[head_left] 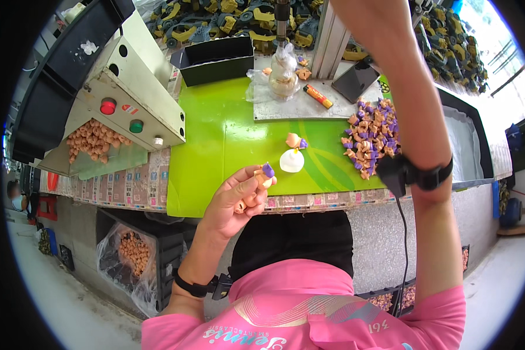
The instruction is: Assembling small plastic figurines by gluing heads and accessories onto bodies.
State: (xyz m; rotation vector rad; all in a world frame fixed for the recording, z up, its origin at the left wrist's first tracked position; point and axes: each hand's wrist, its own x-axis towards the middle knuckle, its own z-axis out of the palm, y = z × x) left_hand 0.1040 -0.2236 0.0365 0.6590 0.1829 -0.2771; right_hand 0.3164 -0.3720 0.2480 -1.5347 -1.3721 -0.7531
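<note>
My left hand (232, 201) is closed in front of the table edge. Its thumb and fingertips pinch a small skin-coloured and purple toy figure part (266, 172), and more skin-coloured pieces sit in the curled fingers. Beyond it, a white round piece with a yellow tip (291, 161) rests on the green mat (216, 140), with another skin-and-purple part (295, 140) just behind. My right arm stretches up past the metal post, and my right hand (370, 14) leaves the upper edge of the view, its fingers hidden. A heap of skin-and-purple parts (372, 137) lies on the right.
A press head with a plastic-wrapped tip (284, 70) stands over a metal plate (274, 111). On the plate lie an orange tube (318, 97) and a dark phone (356, 80). Left stands a machine box with buttons (122, 99); a black tray (216, 61) sits behind.
</note>
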